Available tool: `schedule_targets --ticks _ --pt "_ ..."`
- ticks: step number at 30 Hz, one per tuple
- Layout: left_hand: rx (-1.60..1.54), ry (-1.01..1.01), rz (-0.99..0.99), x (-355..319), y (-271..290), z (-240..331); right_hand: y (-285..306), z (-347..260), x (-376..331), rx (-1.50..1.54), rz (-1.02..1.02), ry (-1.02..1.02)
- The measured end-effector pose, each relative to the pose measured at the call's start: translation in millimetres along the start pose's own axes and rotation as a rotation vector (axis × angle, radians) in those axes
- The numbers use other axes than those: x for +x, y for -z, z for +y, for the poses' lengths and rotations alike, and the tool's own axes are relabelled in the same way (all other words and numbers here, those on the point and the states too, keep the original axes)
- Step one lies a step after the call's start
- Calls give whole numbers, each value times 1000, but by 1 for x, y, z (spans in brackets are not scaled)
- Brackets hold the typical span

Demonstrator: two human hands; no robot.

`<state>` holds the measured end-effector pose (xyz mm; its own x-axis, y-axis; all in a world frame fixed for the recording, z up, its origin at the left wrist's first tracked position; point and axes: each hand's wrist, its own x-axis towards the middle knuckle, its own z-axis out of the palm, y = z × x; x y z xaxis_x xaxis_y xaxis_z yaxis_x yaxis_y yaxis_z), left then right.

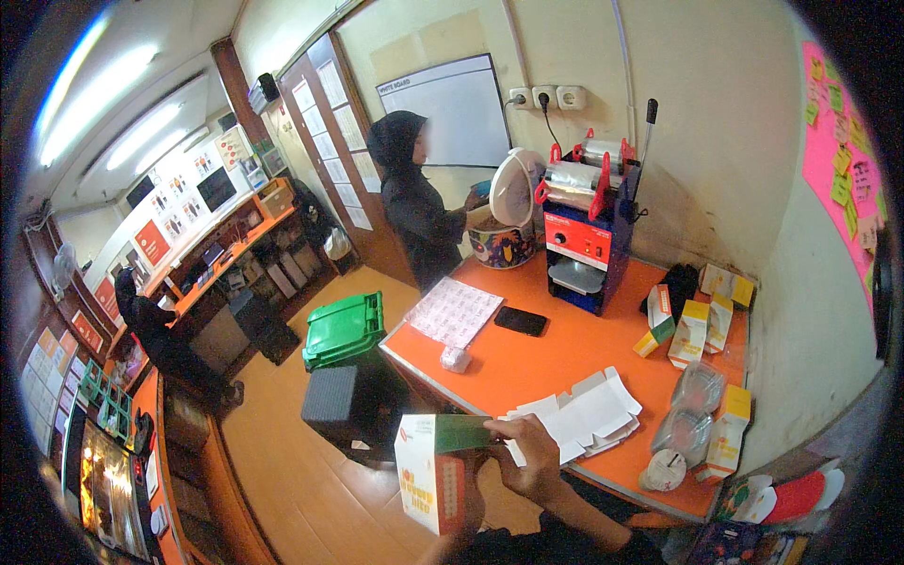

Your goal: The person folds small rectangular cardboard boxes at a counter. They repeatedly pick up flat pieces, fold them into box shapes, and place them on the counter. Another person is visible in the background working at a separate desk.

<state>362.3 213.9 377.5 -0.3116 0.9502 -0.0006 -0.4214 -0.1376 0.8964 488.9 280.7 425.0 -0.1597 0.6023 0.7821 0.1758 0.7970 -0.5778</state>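
Note:
A white, green and orange folded carton box (419, 480) is held up in front of me, beyond the near edge of the orange table. My right hand (529, 459) pinches its green top edge between thumb and fingers. Low against the box's right side is my left hand (474, 499), closed around it; its fingers are mostly hidden behind the carton. Just past my right hand, flat unfolded white cartons (584, 414) lie stacked on the table (490, 372).
On the table stand a cup-sealing machine (579, 231), a phone (521, 321), a patterned sheet (454, 313), several yellow-white boxes (692, 330) and clear plastic containers (692, 405). A person in black (414, 207) is by an open tub (504, 235). A green bin (344, 330) stands left.

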Motion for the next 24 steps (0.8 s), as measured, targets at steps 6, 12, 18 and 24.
schedule_targets --ticks 6,12,18,24 --pt "-7 -31 45 -4 -5 -4 0 2 -3 17 41 -40" --pt "106 -117 38 -2 -10 -9 0 0 -7 52 15 -128" --pt "-49 49 57 -5 -13 5 10 4 5 109 -186 34" --pt "-446 -18 75 5 -8 2 12 8 1 37 -243 44"
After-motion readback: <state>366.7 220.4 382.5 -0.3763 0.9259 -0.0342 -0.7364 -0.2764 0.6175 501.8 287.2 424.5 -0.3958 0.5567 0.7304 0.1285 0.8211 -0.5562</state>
